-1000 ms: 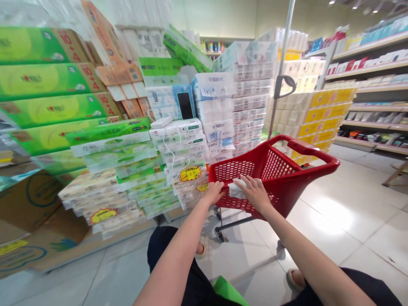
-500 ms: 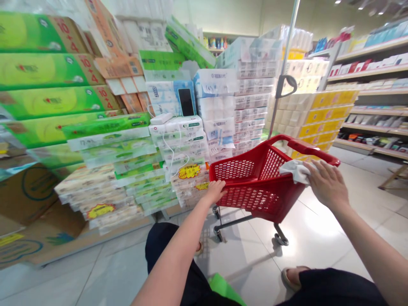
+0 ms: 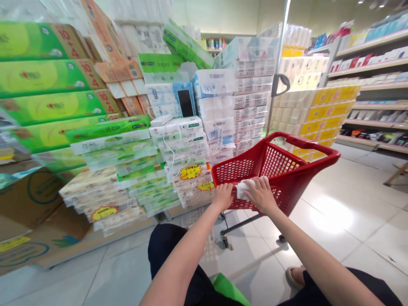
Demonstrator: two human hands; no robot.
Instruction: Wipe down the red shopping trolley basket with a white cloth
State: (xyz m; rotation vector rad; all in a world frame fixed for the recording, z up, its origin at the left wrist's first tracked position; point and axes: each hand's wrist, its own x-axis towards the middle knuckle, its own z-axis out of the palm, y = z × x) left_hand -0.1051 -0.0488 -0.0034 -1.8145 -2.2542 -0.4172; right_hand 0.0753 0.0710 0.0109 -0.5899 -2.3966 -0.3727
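- The floor (image 3: pixel 338 238) is laid with pale, glossy tiles, with dark joints and a bright patch of reflected light right of the cart.
- On it stands a red shopping cart (image 3: pixel 295 187), just in front of the person, its perforated basket near the stacked goods and its handle pointing right.
- The left hand (image 3: pixel 223 196) curls its fingers over the cart's near rim, at the basket's left end.
- The right hand (image 3: pixel 262 197), fingers slightly parted, clasps a white cloth (image 3: pixel 242 190) against the same rim, just beside the left hand; its thumb is hard to make out.
- Behind and to the left rise stacks of wrapped paper packs: large green packs (image 3: pixel 35 76) marked "10+4", and white packs (image 3: pixel 218 102) nearer the middle.
- A dark-screened phone (image 3: pixel 185 103) leans upright on a pack, near a small white device (image 3: pixel 161 120) from which a white cable (image 3: pixel 173 159) hangs.
- Yellow starburst price tags (image 3: pixel 190 171) mark the lower packs.
- A metal pole (image 3: pixel 283 38) with a black grip rises beyond the cart.
- Yellow-banded packs (image 3: pixel 331 110) stand behind it; stocked shelves (image 3: pixel 372 75) line the right side.
- A printed cardboard box (image 3: pixel 25 238) sits at the far left.
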